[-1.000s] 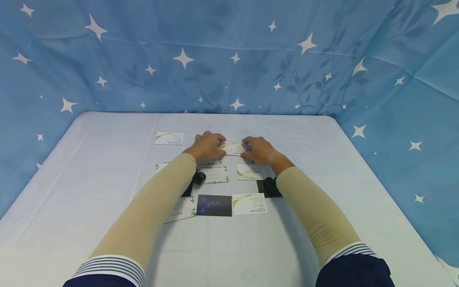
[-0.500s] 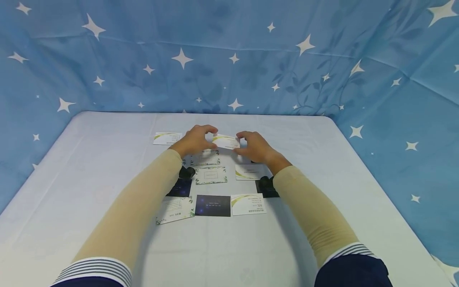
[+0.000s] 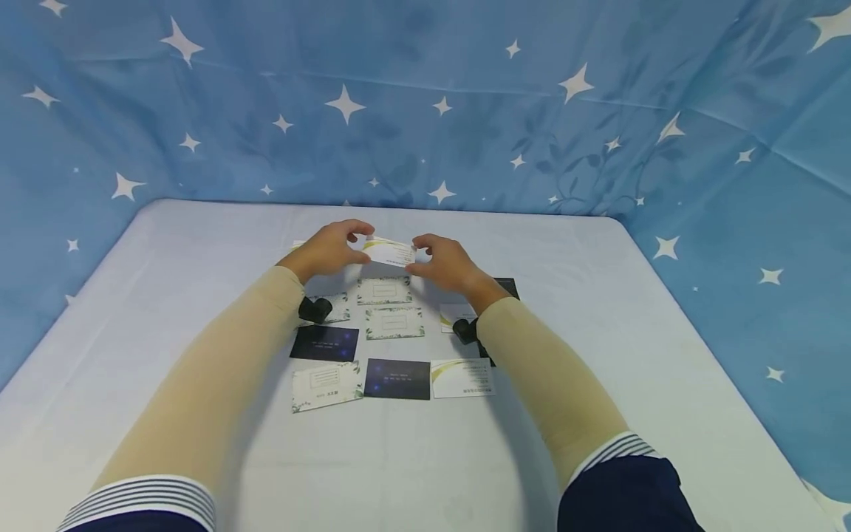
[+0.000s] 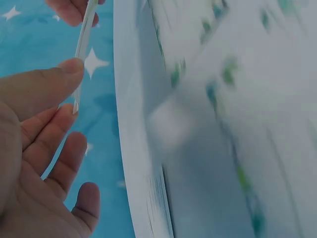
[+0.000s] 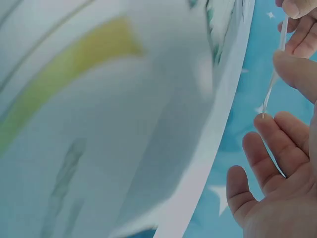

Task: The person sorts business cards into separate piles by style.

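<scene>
A white business card (image 3: 391, 252) with a yellow-green curve is pinched between both hands, above the far part of the table. My left hand (image 3: 332, 247) grips its left end with thumb and fingertips, and my right hand (image 3: 448, 264) holds the opposite end. Both wrist views show the card edge-on, as a thin white strip (image 4: 81, 44); whether it is one card or more I cannot tell. Below lie two white leaf-bordered cards (image 3: 384, 291), one behind the other. A further white card, mostly hidden, lies behind my left wrist.
Nearer on the white table (image 3: 379, 465) are dark blue cards (image 3: 397, 379), another leaf-bordered card (image 3: 326, 386) and a white yellow-curved card (image 3: 462, 377). Black cards (image 3: 507, 286) lie partly under the right arm. A blue starry curtain (image 3: 399, 133) hangs behind the table's far edge.
Both hands have moved left and a little farther back with the pinched card, which has risen from near the table. The leaf-bordered cards beneath have come into view.
</scene>
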`<action>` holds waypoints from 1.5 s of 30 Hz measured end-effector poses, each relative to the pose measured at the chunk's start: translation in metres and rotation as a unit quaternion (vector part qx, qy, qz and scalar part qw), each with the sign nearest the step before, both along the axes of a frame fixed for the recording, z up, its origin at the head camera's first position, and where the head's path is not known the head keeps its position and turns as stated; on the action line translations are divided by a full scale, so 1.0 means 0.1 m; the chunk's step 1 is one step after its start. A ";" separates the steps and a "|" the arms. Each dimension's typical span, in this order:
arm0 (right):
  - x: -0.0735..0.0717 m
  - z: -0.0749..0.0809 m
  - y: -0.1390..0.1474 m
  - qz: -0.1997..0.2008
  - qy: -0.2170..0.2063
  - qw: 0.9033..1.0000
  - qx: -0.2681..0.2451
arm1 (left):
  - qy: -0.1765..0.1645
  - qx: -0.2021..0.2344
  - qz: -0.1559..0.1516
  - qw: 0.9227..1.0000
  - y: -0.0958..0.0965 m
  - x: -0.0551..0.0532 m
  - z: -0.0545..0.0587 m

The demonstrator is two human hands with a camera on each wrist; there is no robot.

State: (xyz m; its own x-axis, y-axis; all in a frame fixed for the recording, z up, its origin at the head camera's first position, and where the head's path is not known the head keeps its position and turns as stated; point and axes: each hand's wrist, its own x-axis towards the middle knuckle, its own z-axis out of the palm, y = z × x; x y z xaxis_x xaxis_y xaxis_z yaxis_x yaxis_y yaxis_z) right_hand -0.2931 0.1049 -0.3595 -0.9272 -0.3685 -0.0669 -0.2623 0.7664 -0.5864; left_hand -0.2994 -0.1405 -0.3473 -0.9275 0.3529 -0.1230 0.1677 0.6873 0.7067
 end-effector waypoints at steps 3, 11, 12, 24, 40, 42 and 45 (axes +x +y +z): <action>-0.01 0.02 -0.14 0.009 0.002 1.000 -0.001 | -0.002 -0.012 0.010 1.000 -0.13 0.00 0.01; -0.03 0.01 -0.56 0.005 -0.005 1.000 0.001 | 0.011 -0.046 0.028 0.998 -0.51 -0.01 -0.02; -0.03 0.01 -0.62 0.005 -0.006 1.000 0.006 | 0.014 -0.052 0.031 0.998 -0.56 -0.01 -0.03; -0.10 -0.03 -1.08 0.030 0.003 0.998 0.049 | -0.016 -0.080 0.076 0.994 -0.90 0.02 -0.12; -0.17 -0.14 -1.31 0.017 -0.019 0.998 0.055 | -0.025 -0.071 0.083 0.994 -1.05 -0.03 -0.22; -0.18 -0.15 -1.33 0.018 -0.020 0.998 0.052 | -0.024 -0.068 0.086 0.994 -1.06 -0.04 -0.23; -0.18 -0.16 -1.36 0.019 -0.021 0.998 0.051 | -0.026 -0.074 0.095 0.992 -1.07 -0.03 -0.25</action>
State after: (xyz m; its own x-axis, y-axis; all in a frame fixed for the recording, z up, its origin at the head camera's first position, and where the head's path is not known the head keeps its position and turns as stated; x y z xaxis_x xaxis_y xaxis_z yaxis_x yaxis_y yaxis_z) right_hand -0.3115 -0.0308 -0.3757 -0.9086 -0.3923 -0.1433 -0.2691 0.8123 -0.5175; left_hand -0.3021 -0.2477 -0.3718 -0.9663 0.1475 -0.2109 -0.0087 0.8002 0.5997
